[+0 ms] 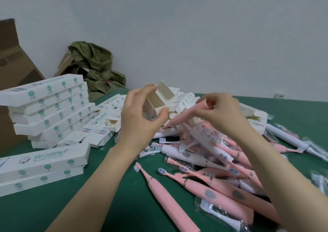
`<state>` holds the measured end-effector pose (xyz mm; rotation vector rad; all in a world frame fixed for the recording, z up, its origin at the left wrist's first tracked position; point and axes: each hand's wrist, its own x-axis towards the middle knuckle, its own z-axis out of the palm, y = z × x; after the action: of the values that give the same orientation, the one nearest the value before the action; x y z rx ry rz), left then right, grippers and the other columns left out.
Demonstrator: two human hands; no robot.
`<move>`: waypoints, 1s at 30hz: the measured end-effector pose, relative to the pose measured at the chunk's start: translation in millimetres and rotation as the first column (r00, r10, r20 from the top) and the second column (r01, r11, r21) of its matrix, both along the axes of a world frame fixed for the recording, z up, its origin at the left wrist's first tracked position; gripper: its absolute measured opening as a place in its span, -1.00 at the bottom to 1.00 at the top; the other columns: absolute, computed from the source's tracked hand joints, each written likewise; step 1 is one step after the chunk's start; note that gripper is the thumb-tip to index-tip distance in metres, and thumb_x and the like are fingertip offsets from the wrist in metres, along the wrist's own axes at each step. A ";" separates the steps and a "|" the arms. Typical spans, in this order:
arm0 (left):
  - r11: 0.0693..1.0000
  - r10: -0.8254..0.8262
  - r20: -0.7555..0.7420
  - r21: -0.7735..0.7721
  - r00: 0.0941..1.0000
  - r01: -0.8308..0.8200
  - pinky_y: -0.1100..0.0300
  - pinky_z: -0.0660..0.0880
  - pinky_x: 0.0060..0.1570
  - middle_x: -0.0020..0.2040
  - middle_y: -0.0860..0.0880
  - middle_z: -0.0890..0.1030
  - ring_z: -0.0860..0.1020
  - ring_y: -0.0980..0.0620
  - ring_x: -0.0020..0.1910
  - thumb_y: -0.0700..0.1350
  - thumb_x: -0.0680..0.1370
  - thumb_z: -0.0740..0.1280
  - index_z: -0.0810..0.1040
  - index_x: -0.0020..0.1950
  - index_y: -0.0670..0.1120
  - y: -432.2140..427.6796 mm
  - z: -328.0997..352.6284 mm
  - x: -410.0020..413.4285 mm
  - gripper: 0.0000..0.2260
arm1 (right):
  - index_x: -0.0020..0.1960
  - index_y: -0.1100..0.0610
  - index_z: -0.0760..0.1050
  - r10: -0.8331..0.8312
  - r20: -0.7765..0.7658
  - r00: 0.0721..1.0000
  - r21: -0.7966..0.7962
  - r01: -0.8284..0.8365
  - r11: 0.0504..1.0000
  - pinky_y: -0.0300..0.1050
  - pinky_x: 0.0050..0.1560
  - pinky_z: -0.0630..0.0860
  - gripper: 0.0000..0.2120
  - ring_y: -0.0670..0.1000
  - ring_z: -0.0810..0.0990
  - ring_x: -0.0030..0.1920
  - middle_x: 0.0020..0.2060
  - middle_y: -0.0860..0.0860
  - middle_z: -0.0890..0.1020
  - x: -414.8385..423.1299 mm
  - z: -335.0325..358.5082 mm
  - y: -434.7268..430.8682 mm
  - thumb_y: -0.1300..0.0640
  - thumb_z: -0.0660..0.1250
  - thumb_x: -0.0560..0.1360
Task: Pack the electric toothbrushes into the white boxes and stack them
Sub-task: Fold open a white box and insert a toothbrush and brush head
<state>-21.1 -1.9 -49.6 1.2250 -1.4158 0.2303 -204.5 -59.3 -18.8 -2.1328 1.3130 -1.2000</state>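
i have the stack of boxes [51,107] at the left edge of the table [110,187], with a carton [16,68] behind it and a lower pair of boxes [42,166] nearer me on the same side. the toothbrush pile [213,160] spreads over the right half, down to the near edge. open boxes [186,100] lie heaped behind that pile, toward the far edge. a bag [95,66] sits beyond the far edge, right of the carton

The cardboard carton [16,66] is cut off by the left edge; print on the stacked white boxes [51,105] cannot be read.
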 end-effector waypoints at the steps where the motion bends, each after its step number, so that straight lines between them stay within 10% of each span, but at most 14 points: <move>1: 1.000 0.020 -0.028 -0.019 0.999 -0.021 0.60 0.24 0.00 0.10 0.05 0.41 0.42 0.26 -0.03 -0.03 0.38 0.41 0.51 0.23 0.01 -1.7 2.0 -0.7 -0.59 | -0.19 0.01 0.57 -0.007 0.127 0.992 -0.016 0.009 1.000 -0.37 -0.49 0.35 -0.94 -0.20 0.49 -0.47 -0.43 -0.10 0.57 -2.7 6.5 -2.0 0.14 0.40 0.35; 5: 0.995 0.094 -0.055 -0.019 0.994 -0.095 0.62 0.21 -0.03 0.05 0.06 0.36 0.35 0.37 -0.03 0.00 0.37 0.39 0.51 0.19 -0.02 -9.6 5.5 -1.7 -0.60 | -0.01 0.04 0.60 -0.021 0.551 0.834 -0.069 0.070 0.995 -0.06 -0.08 0.61 -0.79 -0.02 0.65 -0.20 -0.26 -0.05 0.66 -13.6 30.1 -7.6 0.17 0.37 0.37; 11: 0.969 0.104 0.073 0.217 0.992 -0.118 0.33 0.19 -0.07 0.05 0.10 0.44 0.41 0.06 0.09 0.00 0.37 0.42 0.51 0.17 0.01 -22.7 -0.4 -1.3 -0.62 | -0.19 0.24 0.52 0.081 0.892 0.444 -0.107 0.034 0.994 -0.19 -0.12 0.60 -0.95 0.04 0.51 -0.25 -0.34 0.11 0.48 -24.1 47.8 -5.9 0.33 0.29 0.38; 18: 0.974 0.082 0.113 0.201 0.990 -0.103 0.23 0.26 -0.03 0.04 0.07 0.47 0.42 0.03 0.07 0.05 0.35 0.39 0.50 0.18 0.00 -21.2 -3.7 -6.8 -0.58 | -0.08 0.18 0.55 0.017 0.694 0.720 -0.082 0.055 0.995 0.15 -0.05 0.60 -0.83 0.00 0.50 -0.26 -0.31 0.06 0.55 -2.1 32.0 -2.6 0.27 0.28 0.34; 24: 0.981 0.045 0.141 0.179 0.989 -0.070 0.32 0.25 -0.05 0.07 0.08 0.49 0.43 0.09 0.07 0.05 0.36 0.39 0.48 0.23 -0.02 -19.0 0.4 -17.9 -0.54 | 0.02 0.02 0.47 0.197 0.496 0.846 -0.255 -0.075 0.964 -0.30 -0.17 0.51 -0.74 -0.17 0.60 -0.23 -0.22 -0.06 0.63 23.2 14.8 11.1 0.24 0.40 0.39; 30: 0.990 0.036 0.081 0.132 0.996 -0.047 0.57 0.24 -0.04 0.07 0.11 0.49 0.34 0.28 -0.01 0.07 0.34 0.38 0.49 0.23 -0.02 -13.9 8.2 -23.9 -0.53 | -0.14 -0.01 0.65 0.284 -0.131 0.950 -0.210 -0.307 0.928 -0.48 -0.17 0.29 -0.96 -0.24 0.41 -0.22 -0.13 -0.11 0.48 3.3 14.5 8.9 0.09 0.41 0.47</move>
<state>-45.0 -15.8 -41.4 1.3686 -1.4940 0.2171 -201.1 -50.4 -4.2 -2.4738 0.8769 -1.1771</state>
